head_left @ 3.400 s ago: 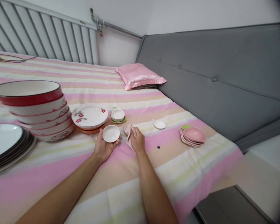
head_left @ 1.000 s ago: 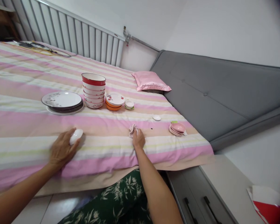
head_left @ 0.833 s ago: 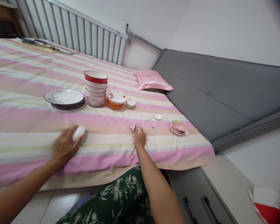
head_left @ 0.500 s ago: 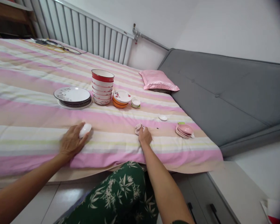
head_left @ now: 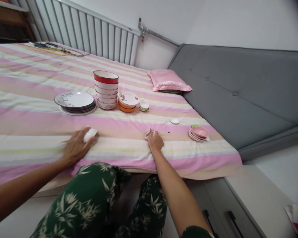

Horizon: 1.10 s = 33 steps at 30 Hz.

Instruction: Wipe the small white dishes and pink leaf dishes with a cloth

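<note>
My left hand (head_left: 75, 147) rests on the striped bedspread (head_left: 27, 115) with its fingers closed round a small white dish (head_left: 89, 134) tipped on edge. My right hand (head_left: 155, 140) lies further right on the bed, gripping a crumpled pale pink cloth (head_left: 148, 133). Both arms stretch forward from the bed's near edge, and my knee in green leafy trousers (head_left: 89, 198) rises below them.
Behind my hands stand a pile of flat plates (head_left: 74, 100), a stack of red-rimmed bowls (head_left: 106, 89), flowered plates on an orange dish (head_left: 128, 101), small white dishes (head_left: 144, 105), a lone white saucer (head_left: 174, 121) and pink dishes (head_left: 199, 133). A pink pillow (head_left: 169, 81) lies by the grey headboard (head_left: 238, 82).
The view has pulled back from close over the dishes to the bed's near edge. My left hand carried the white dish left and down onto the bedspread; my knee has risen into view.
</note>
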### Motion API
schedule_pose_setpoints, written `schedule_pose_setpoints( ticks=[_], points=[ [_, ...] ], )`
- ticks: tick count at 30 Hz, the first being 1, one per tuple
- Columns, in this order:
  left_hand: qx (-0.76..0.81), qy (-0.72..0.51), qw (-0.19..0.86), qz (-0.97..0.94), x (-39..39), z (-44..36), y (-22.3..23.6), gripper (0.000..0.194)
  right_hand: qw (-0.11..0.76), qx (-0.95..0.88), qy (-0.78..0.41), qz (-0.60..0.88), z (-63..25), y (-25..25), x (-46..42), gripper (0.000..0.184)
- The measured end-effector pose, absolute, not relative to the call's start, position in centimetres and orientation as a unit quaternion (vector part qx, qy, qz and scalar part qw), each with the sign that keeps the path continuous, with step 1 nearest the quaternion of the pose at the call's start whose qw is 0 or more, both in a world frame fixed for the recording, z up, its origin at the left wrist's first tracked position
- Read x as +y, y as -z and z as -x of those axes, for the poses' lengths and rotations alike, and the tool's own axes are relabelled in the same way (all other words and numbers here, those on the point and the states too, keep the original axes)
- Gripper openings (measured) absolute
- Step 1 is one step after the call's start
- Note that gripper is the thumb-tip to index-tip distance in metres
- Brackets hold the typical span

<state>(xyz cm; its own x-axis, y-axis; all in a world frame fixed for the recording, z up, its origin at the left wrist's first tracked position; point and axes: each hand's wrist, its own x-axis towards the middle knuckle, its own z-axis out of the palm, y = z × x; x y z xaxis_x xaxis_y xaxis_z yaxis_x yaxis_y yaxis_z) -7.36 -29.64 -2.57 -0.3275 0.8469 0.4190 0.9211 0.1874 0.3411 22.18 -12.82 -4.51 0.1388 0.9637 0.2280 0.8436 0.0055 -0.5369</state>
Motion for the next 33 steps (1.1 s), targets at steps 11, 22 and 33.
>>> schedule_pose_setpoints(
  ticks=[11,22,33],
  points=[
    [-0.767,0.237,0.046,0.595,-28.8,7.8,2.0,0.054,0.246,-0.651,-0.096,0.712,-22.4,4.1,-12.9,0.039],
    [-0.766,0.253,0.031,0.590,-29.0,7.6,2.0,0.055,0.218,-0.664,-0.078,0.711,-22.2,3.8,-13.4,0.040],
    [-0.752,0.217,-0.033,0.621,-27.9,9.0,1.2,0.057,0.210,-0.667,-0.079,0.711,-22.2,3.6,-13.3,0.040]
  ],
)
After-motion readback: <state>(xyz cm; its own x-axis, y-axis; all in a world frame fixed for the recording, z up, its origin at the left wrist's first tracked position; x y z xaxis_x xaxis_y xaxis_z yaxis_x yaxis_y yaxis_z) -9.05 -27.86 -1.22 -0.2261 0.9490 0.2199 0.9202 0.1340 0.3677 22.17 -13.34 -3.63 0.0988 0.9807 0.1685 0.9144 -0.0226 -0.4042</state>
